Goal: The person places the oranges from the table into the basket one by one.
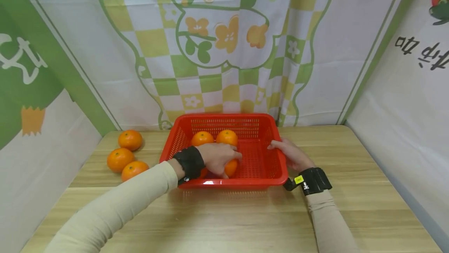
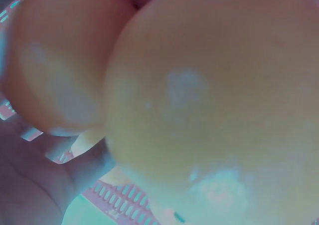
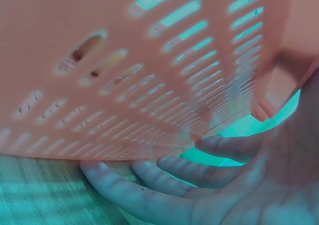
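Note:
A red plastic basket [image 1: 224, 183] with slotted walls stands on the table, several oranges inside it. My left hand [image 1: 218, 158] reaches over its front left part and grips an orange [image 1: 231, 168], fingers over the top and thumb on the near side. Two more oranges, one at the back left [image 1: 202, 138] and one beside it [image 1: 227, 137], lie behind that hand. Another is mostly hidden under the wrist. In the left wrist view a large orange [image 2: 209, 95] covers part of the hand. My right hand [image 1: 294, 154] holds the basket's right side, thumb over the rim, fingers [image 3: 144, 200] along the outer wall's bottom.
Three loose oranges, a back one [image 1: 130, 140], a middle one [image 1: 120, 160] and a front one [image 1: 135, 170], lie on the wooden table [image 1: 224, 222] left of the basket. A patterned curtain [image 1: 224, 77] hangs behind the table, with printed cloth at both sides.

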